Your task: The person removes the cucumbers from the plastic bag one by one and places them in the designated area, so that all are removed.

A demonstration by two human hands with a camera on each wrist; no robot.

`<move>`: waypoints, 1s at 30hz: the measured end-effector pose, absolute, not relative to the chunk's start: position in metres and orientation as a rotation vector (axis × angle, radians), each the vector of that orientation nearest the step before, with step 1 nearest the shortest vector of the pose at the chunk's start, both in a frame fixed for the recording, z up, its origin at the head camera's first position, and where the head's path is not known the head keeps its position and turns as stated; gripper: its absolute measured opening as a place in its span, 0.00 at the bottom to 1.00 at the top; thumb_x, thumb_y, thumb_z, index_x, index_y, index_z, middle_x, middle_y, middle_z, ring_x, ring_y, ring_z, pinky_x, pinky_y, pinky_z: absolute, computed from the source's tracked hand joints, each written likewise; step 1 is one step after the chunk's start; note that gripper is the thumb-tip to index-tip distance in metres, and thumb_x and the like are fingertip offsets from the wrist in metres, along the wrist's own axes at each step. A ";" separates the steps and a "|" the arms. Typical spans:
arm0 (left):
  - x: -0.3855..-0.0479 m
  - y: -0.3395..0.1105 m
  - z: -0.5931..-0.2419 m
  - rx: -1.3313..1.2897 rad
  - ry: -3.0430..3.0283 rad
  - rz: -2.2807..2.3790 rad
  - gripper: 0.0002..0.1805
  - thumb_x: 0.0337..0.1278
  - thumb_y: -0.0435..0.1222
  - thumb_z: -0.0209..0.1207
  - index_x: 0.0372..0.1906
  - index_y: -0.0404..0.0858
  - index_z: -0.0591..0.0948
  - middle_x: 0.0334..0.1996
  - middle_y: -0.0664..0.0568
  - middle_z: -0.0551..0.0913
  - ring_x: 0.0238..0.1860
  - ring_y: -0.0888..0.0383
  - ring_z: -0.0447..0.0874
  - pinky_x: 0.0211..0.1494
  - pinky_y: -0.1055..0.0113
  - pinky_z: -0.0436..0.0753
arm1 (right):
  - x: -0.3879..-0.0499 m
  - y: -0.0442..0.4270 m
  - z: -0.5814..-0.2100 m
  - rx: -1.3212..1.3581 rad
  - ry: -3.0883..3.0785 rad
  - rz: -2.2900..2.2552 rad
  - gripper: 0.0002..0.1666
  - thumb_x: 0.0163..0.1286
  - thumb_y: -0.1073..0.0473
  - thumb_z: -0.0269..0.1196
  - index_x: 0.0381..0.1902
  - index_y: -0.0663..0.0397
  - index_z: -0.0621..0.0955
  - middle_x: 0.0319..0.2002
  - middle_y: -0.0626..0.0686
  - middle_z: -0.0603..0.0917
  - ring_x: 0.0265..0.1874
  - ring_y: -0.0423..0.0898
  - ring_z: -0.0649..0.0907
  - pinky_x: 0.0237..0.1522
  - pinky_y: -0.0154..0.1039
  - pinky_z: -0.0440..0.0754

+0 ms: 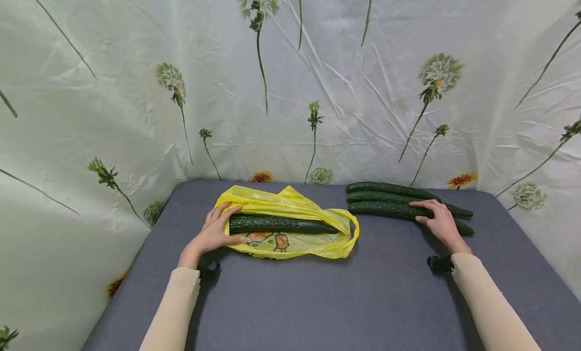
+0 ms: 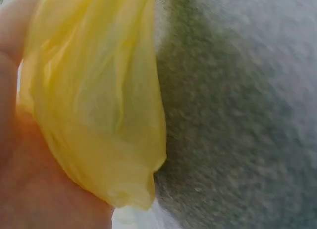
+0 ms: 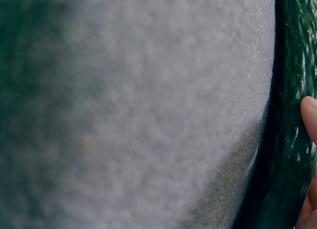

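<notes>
A yellow plastic bag point(image 1: 313, 247) with a printed cartoon figure lies on its side at the left of the table, its handles toward the right. One dark green cucumber point(image 1: 281, 223) shows lengthwise in its opening. My left hand point(image 1: 215, 232) grips the bag's left end, thumb on the near side and fingers on the far side; the left wrist view has the yellow film point(image 2: 99, 105) against the palm. At the right lie three cucumbers side by side. My right hand point(image 1: 439, 222) holds the nearest cucumber point(image 1: 381, 209) between thumb and fingers; its bumpy skin point(image 3: 292, 90) fills the right wrist view's edge.
The other two cucumbers, the middle one point(image 1: 369, 196) and the far one point(image 1: 386, 188), lie behind the nearest. A grey cloth point(image 1: 317, 305) covers the table. Behind and at the left hangs a pale curtain point(image 1: 281, 139) with dandelion prints, close to the table's back edge.
</notes>
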State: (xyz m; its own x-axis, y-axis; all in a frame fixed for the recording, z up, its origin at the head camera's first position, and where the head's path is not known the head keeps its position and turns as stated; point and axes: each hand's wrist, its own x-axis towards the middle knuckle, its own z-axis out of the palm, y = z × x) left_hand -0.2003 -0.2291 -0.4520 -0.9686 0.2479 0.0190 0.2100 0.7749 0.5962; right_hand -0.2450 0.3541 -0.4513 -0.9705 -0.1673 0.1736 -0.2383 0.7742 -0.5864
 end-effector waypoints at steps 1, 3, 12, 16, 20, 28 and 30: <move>-0.201 -0.228 -0.451 0.376 2.918 0.955 0.45 0.49 0.51 0.68 0.71 0.41 0.63 0.72 0.36 0.48 0.70 0.33 0.38 0.60 0.28 0.49 | -0.245 0.354 -0.451 0.330 -2.850 0.963 0.23 0.64 0.73 0.60 0.58 0.68 0.76 0.53 0.70 0.70 0.54 0.70 0.64 0.50 0.68 0.59; -0.201 -0.226 -0.449 0.374 2.935 0.953 0.44 0.51 0.53 0.67 0.71 0.41 0.64 0.72 0.36 0.48 0.70 0.33 0.37 0.60 0.28 0.47 | -0.245 0.354 -0.451 0.335 -2.846 0.952 0.23 0.63 0.74 0.60 0.57 0.68 0.76 0.53 0.70 0.71 0.53 0.70 0.64 0.50 0.67 0.60; -0.205 -0.217 -0.439 0.362 2.953 0.935 0.45 0.51 0.61 0.62 0.71 0.44 0.64 0.72 0.37 0.44 0.70 0.32 0.35 0.59 0.28 0.39 | -0.241 0.347 -0.445 0.351 -2.837 0.922 0.24 0.61 0.75 0.58 0.57 0.69 0.76 0.54 0.71 0.70 0.54 0.71 0.65 0.51 0.68 0.60; -0.206 -0.216 -0.436 0.334 2.943 0.872 0.43 0.55 0.55 0.62 0.72 0.41 0.63 0.72 0.35 0.43 0.70 0.32 0.34 0.59 0.27 0.35 | -0.239 0.331 -0.439 0.401 -2.783 0.950 0.24 0.61 0.77 0.58 0.57 0.67 0.76 0.55 0.69 0.71 0.56 0.70 0.66 0.50 0.68 0.62; -0.203 -0.217 -0.436 0.337 2.971 0.847 0.39 0.57 0.51 0.63 0.70 0.40 0.65 0.71 0.35 0.47 0.70 0.32 0.37 0.58 0.27 0.37 | -0.235 0.307 -0.432 0.486 -2.720 1.018 0.23 0.63 0.77 0.59 0.56 0.65 0.77 0.54 0.65 0.73 0.55 0.67 0.70 0.51 0.65 0.66; -0.195 -0.220 -0.438 0.383 3.043 0.926 0.34 0.56 0.44 0.66 0.67 0.40 0.69 0.65 0.36 0.57 0.65 0.33 0.44 0.56 0.32 0.40 | -0.226 0.251 -0.416 0.721 -2.573 1.159 0.21 0.64 0.75 0.60 0.55 0.60 0.79 0.53 0.59 0.77 0.50 0.59 0.76 0.48 0.57 0.74; -0.194 -0.221 -0.438 0.396 3.069 0.928 0.33 0.56 0.43 0.66 0.66 0.39 0.71 0.63 0.37 0.59 0.64 0.34 0.46 0.56 0.33 0.41 | -0.223 0.237 -0.413 0.774 -2.553 1.212 0.21 0.65 0.74 0.60 0.55 0.59 0.79 0.53 0.57 0.77 0.49 0.59 0.77 0.48 0.55 0.75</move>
